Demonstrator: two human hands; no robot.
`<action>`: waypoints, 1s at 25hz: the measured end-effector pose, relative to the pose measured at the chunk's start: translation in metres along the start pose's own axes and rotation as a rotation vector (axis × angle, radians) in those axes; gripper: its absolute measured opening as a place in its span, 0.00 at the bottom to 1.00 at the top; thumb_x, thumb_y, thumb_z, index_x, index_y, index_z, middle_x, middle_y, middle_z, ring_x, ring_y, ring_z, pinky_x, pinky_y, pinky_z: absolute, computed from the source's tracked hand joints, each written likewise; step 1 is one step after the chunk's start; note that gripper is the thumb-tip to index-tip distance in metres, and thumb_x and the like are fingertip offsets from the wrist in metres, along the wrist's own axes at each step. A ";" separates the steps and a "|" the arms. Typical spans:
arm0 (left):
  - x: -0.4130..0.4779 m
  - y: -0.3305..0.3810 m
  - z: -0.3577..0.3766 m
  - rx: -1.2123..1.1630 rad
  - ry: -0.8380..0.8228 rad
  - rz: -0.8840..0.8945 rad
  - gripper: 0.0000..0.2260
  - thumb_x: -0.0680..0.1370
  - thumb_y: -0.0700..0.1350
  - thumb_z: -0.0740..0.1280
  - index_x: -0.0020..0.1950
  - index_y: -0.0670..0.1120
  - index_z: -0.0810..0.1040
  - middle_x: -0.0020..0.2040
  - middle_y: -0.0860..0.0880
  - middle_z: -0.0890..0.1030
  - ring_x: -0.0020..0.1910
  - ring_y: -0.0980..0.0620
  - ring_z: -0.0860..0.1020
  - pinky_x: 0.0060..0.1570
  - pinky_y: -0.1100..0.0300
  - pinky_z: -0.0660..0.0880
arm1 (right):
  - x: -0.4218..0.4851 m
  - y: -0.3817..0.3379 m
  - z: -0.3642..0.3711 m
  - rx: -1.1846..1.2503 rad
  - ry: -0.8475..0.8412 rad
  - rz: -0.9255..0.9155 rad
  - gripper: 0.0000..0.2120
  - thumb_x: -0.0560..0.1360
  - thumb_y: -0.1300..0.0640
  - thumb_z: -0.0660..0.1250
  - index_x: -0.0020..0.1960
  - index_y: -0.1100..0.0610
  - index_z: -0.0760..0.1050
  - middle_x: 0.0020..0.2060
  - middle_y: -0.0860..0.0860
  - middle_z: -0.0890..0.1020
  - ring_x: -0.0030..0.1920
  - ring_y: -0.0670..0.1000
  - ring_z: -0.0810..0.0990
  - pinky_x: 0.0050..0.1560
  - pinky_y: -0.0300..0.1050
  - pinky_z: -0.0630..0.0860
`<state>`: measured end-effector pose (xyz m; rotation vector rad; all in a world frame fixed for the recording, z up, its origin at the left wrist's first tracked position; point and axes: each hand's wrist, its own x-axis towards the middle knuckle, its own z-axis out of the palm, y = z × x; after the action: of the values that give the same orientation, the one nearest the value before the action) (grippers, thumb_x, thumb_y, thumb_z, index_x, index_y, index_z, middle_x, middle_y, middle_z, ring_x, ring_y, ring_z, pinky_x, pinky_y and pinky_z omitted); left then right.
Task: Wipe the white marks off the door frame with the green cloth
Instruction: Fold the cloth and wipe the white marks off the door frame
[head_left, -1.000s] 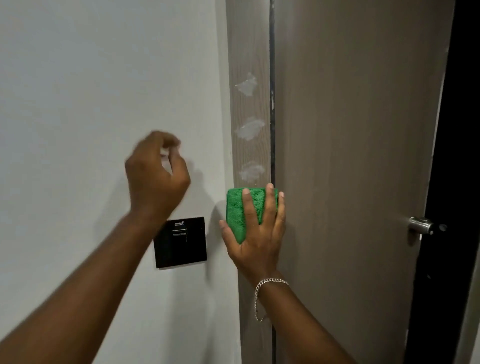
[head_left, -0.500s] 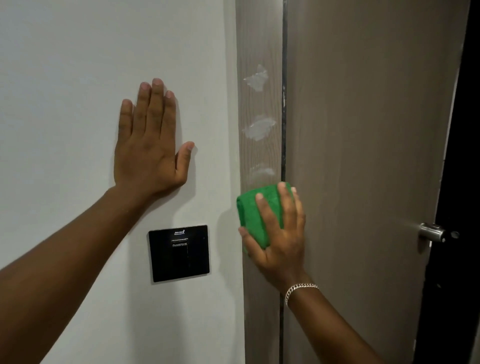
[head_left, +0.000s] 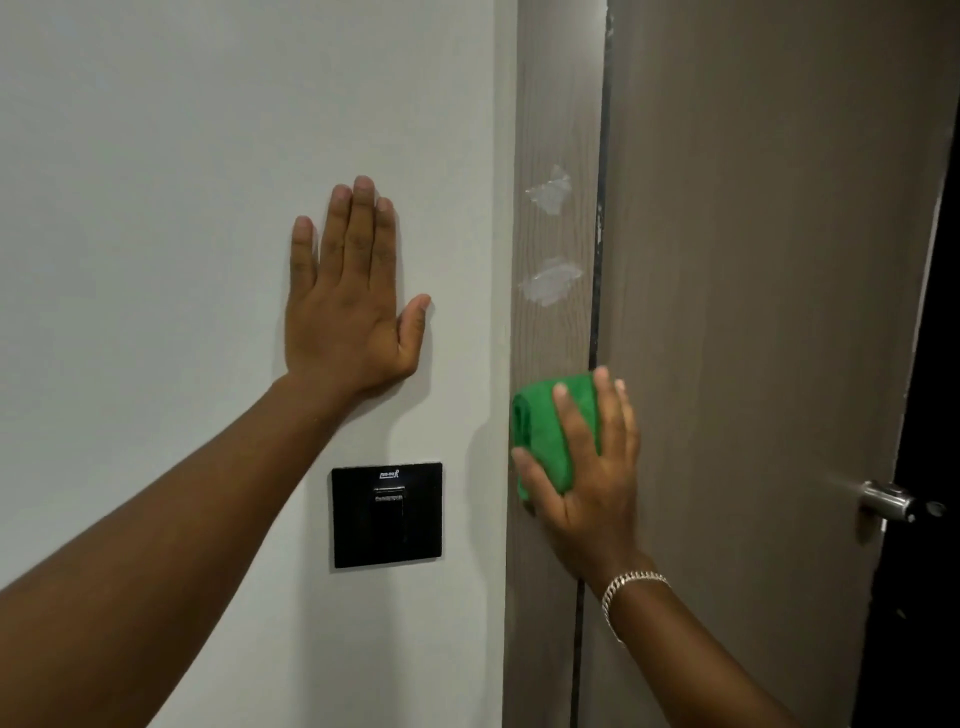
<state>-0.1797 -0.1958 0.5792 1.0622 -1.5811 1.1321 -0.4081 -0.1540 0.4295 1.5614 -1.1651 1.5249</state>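
A grey wood-grain door frame (head_left: 553, 104) runs up the middle of the view. Two white marks show on it, an upper mark (head_left: 549, 193) and a lower mark (head_left: 550, 280). My right hand (head_left: 592, 467) presses a folded green cloth (head_left: 545, 431) flat against the frame just below the lower mark. My left hand (head_left: 353, 296) lies flat on the white wall (head_left: 156, 208), fingers up and spread, holding nothing.
A black switch plate (head_left: 387, 514) sits on the wall below my left hand. The grey door (head_left: 753, 312) stands right of the frame, with a metal handle (head_left: 888, 501) at its right edge and a dark gap beyond.
My left hand opened from a loose curl and went flat on the wall. The lowest white mark above the cloth faded and is gone now.
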 end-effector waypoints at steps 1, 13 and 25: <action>0.005 0.003 -0.001 -0.008 0.008 -0.023 0.37 0.79 0.59 0.51 0.80 0.38 0.45 0.82 0.37 0.48 0.81 0.39 0.47 0.79 0.39 0.47 | 0.017 -0.010 0.004 0.004 0.047 0.088 0.31 0.78 0.35 0.60 0.76 0.49 0.63 0.79 0.58 0.59 0.80 0.62 0.55 0.76 0.65 0.62; 0.041 0.007 0.001 -0.040 0.063 -0.043 0.39 0.80 0.62 0.49 0.80 0.38 0.43 0.82 0.38 0.46 0.81 0.39 0.45 0.79 0.40 0.47 | 0.065 -0.023 0.010 -0.017 0.146 0.116 0.31 0.77 0.37 0.63 0.75 0.48 0.65 0.79 0.56 0.61 0.80 0.59 0.57 0.77 0.53 0.60; 0.079 0.011 0.000 -0.065 0.096 -0.048 0.39 0.79 0.63 0.46 0.80 0.39 0.41 0.82 0.39 0.44 0.82 0.41 0.43 0.79 0.40 0.45 | 0.117 -0.037 0.007 0.011 0.184 0.130 0.32 0.75 0.38 0.65 0.75 0.49 0.66 0.79 0.56 0.62 0.80 0.59 0.57 0.75 0.60 0.66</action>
<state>-0.2090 -0.2048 0.6527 0.9836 -1.4996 1.0762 -0.3805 -0.1636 0.5491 1.3417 -1.1731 1.7233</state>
